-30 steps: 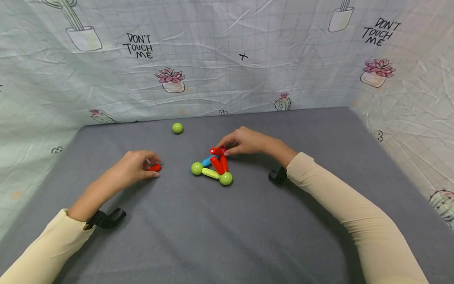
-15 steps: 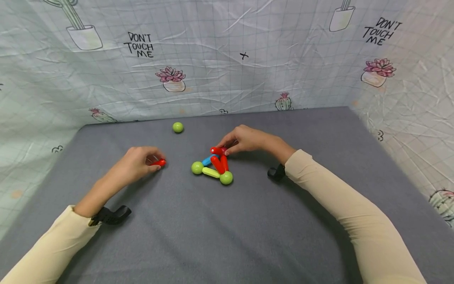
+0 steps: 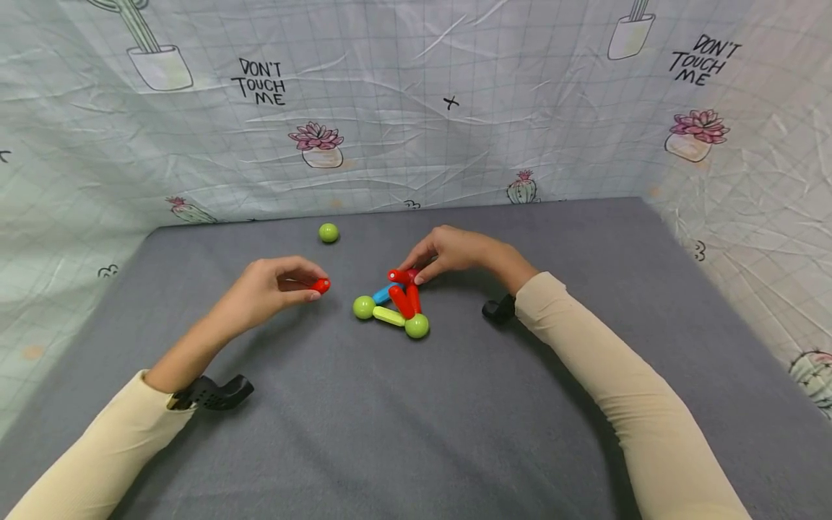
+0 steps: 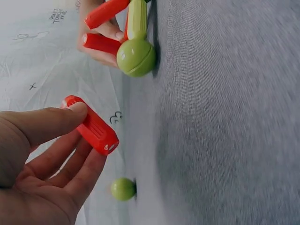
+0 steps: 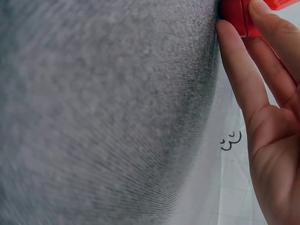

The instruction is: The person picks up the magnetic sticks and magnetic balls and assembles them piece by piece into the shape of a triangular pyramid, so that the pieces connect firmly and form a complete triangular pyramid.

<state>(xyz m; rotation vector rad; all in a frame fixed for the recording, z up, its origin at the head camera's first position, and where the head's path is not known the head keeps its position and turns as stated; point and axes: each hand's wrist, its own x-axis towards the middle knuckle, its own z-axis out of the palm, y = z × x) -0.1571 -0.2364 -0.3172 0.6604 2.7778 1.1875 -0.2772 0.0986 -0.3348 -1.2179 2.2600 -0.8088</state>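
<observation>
In the head view my left hand [image 3: 269, 290] holds a short red rod [image 3: 321, 286] above the table, left of a small triangle of rods and balls. The left wrist view shows thumb and fingers pinching this red rod [image 4: 96, 129]. My right hand [image 3: 455, 251] grips the red ball [image 5: 236, 16] at the triangle's far corner, partly covered by fingers. Green balls [image 3: 364, 308] form the other two corners. A blue rod [image 3: 386, 293], a yellow-green rod [image 3: 388, 316] and a red rod [image 3: 414, 299] form the sides. Two more red rods [image 3: 401, 302] stick out from the corners with free ends.
A loose green ball [image 3: 328, 232] lies near the back edge of the grey cloth-covered table [image 3: 364, 426]. Behind stands a white patterned curtain [image 3: 390, 108]. Black wrist mounts [image 3: 217, 393] hang below both forearms.
My left hand has moved right and away from me, lifting the red rod and bringing it nearer the triangle. My right hand stays at the red ball, almost unmoved.
</observation>
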